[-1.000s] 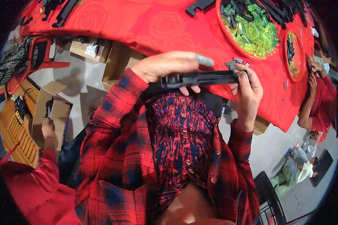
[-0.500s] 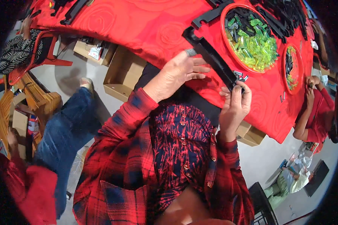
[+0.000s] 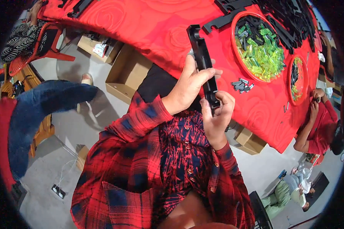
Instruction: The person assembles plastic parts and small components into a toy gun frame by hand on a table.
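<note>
A long black plastic channel piece (image 3: 203, 61), hollow along its length, is held upright between both hands over the table's near edge. My left hand (image 3: 189, 82) grips its middle from the left, thumb laid across the front. Its lower end lies between the thumb and fingers of my right hand (image 3: 219, 116); whether a small part is pinched there too is hidden. To the right of the piece, a little heap of small grey and black parts (image 3: 242, 85) lies on the red cloth. Just beyond stands a red-rimmed basin (image 3: 234, 49) full of yellow-green clear pieces and black ones.
More black channel pieces (image 3: 288, 23) are piled at the far right of the red-covered table (image 3: 156, 23). A second red basin (image 3: 304, 82) stands nearer the right edge, by a seated co-worker (image 3: 325, 126). Below the table are open cardboard boxes (image 3: 128, 70); a red chair (image 3: 59, 55) stands left.
The channel piece has come closer to me and turned more upright. My left hand now closes around it, where its fingers were spread before. The person at left has shifted.
</note>
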`<state>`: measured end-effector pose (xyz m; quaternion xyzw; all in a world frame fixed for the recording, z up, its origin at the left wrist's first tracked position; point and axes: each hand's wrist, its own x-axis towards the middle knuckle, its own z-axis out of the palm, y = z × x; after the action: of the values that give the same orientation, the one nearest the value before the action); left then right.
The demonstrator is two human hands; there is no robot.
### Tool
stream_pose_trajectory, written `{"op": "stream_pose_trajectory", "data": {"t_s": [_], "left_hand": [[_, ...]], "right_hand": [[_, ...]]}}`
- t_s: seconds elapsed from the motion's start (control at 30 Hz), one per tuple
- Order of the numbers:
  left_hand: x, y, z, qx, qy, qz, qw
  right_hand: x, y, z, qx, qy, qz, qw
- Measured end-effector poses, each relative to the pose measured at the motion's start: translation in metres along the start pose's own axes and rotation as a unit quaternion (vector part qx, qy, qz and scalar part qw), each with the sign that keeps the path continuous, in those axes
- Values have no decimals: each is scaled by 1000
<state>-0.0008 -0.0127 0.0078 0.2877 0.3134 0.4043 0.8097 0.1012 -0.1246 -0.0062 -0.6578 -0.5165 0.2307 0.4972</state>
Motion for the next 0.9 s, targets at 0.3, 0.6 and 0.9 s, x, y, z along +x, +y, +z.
{"op": "stream_pose_trajectory", "data": {"t_s": [0.3, 0.6, 0.9], "left_hand": [[-1, 0, 1, 37, 19, -26, 999], [-1, 8, -3, 200, 37, -14, 979], [-5, -5, -8, 396, -48, 157, 903]], "right_hand": [[-5, -3, 3, -34, -68, -57, 995], [4, -17, -2, -67, -166, 11, 984], [66, -7, -19, 83, 33, 65, 994]]}}
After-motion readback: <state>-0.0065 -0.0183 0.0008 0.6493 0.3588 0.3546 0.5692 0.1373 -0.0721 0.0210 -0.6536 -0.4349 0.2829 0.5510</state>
